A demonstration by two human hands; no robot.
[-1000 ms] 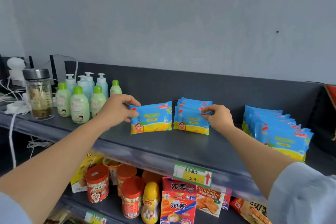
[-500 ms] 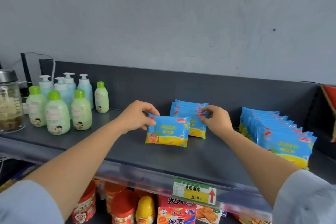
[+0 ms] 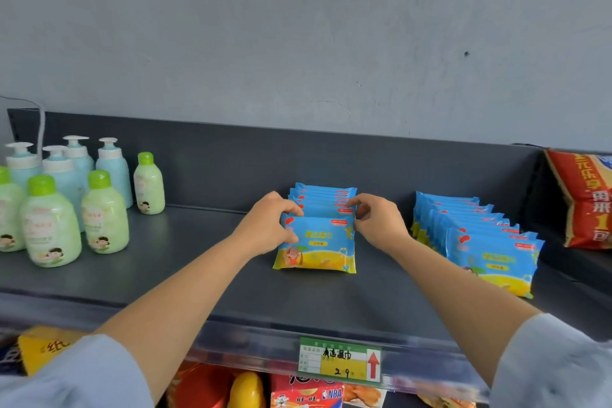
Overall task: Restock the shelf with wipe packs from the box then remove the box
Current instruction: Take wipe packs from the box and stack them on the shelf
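Observation:
A blue and yellow wipe pack [image 3: 316, 245] stands upright at the front of a middle row of wipe packs [image 3: 326, 197] on the dark grey shelf [image 3: 198, 262]. My left hand [image 3: 270, 227] grips the front pack's left edge. My right hand [image 3: 376, 223] pinches its upper right corner, fingers curled. A second, longer row of the same wipe packs [image 3: 490, 242] stands to the right. The box is out of view.
Green and blue lotion bottles [image 3: 69, 205] stand at the shelf's left. A red snack bag [image 3: 586, 202] leans at the far right. A price tag [image 3: 341, 361] hangs on the front rail. Snack boxes and jars fill the shelf below.
My left hand carried the pack rightward and set it at the front of the middle row. My right hand came from the row behind onto the pack's right corner. The view shifted right.

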